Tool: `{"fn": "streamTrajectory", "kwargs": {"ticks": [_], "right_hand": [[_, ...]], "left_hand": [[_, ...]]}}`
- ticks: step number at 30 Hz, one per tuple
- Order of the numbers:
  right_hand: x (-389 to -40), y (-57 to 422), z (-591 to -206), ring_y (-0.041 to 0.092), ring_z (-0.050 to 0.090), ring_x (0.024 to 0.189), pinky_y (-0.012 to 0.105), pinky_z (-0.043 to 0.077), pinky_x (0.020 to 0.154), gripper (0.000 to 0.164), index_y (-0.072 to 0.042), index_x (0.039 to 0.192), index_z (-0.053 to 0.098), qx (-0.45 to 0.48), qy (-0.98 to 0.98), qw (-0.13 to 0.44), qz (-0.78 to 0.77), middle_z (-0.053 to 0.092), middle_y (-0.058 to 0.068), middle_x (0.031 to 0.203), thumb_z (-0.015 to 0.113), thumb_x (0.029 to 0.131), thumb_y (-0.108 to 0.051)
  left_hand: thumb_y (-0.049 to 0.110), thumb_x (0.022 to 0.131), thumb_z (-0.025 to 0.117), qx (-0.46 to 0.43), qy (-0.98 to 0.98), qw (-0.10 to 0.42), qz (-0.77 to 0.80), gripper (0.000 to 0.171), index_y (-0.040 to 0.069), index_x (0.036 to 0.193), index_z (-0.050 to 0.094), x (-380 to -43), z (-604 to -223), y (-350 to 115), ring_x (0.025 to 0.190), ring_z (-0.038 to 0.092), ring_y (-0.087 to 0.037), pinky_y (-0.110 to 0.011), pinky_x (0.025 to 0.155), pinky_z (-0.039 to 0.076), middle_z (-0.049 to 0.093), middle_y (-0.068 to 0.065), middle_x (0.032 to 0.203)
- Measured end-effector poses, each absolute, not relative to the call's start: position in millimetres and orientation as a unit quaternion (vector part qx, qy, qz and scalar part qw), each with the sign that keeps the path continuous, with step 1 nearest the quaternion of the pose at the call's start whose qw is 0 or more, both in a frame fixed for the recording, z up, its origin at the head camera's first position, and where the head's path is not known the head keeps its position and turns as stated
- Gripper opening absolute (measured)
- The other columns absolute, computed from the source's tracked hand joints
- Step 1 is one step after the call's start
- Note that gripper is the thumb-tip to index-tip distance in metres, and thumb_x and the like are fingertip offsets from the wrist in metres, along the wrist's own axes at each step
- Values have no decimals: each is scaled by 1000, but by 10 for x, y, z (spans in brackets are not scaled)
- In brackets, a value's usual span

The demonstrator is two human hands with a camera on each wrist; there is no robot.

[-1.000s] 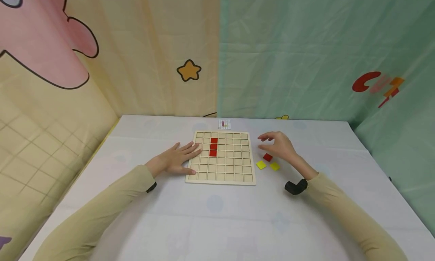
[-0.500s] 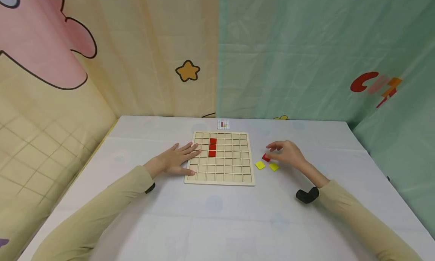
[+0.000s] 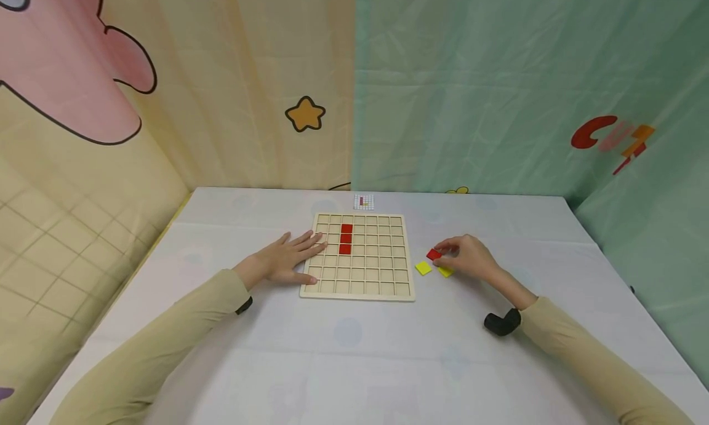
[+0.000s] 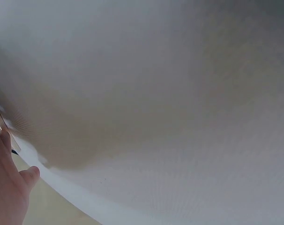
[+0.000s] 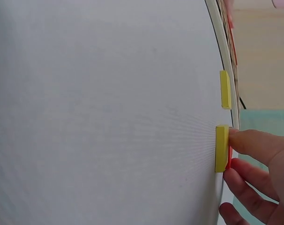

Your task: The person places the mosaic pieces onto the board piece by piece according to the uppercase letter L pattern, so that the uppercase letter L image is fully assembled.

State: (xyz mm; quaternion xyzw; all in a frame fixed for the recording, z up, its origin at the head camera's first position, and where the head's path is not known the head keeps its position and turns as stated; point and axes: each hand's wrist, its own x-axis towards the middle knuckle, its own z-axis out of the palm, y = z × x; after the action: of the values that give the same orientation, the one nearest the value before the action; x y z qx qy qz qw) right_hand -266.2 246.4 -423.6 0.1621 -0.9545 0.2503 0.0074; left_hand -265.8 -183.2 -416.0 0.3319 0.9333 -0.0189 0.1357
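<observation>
A wooden grid board [image 3: 382, 269] lies on the table, with a column of three red tiles [image 3: 346, 238] set in its upper left part. My left hand [image 3: 282, 260] is spread flat across the board's left edge, fingers straight. To the right of the board, my right hand [image 3: 469, 257] pinches a loose red tile [image 3: 433, 254] between thumb and fingers. One yellow tile [image 3: 423, 268] lies just left of that hand; another yellow tile [image 3: 445, 272] is partly hidden under the thumb. In the right wrist view, the nearer yellow tile [image 5: 221, 149] covers most of the red one.
A small card [image 3: 364, 202] printed with a coloured grid pattern lies behind the board. The white table [image 3: 343, 351] reaches back to hanging curtains [image 3: 471, 93]. Both wrists wear a black device [image 3: 502, 322].
My right hand has moved down and right onto the loose red tile, and its thumb and fingers have closed on the tile's edges. My left hand keeps its place on the board.
</observation>
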Motion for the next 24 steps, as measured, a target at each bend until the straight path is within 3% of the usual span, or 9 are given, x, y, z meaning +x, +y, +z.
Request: {"fn": "streamTrajectory", "kwargs": {"ticks": [10, 24], "right_hand": [[-2666, 2488, -4200, 17, 54, 76, 26, 42, 65, 31, -5, 97, 76, 157, -959, -5, 236, 74, 7, 89, 80, 77, -28], [-2665, 2393, -4146, 24, 60, 87, 34, 47, 72, 28, -7, 101, 75, 146, -961, 14, 233, 74, 8, 94, 74, 79, -24]], "left_hand": [[69, 89, 43, 331, 933, 137, -18, 86, 24, 156, 12, -2664, -4154, -1834, 151, 3, -27, -62, 116, 7, 4, -2, 164], [69, 89, 44, 331, 933, 143, -14, 87, 23, 156, 13, -2661, -4153, -1825, 151, 3, -28, -63, 116, 7, 4, -3, 164]]}}
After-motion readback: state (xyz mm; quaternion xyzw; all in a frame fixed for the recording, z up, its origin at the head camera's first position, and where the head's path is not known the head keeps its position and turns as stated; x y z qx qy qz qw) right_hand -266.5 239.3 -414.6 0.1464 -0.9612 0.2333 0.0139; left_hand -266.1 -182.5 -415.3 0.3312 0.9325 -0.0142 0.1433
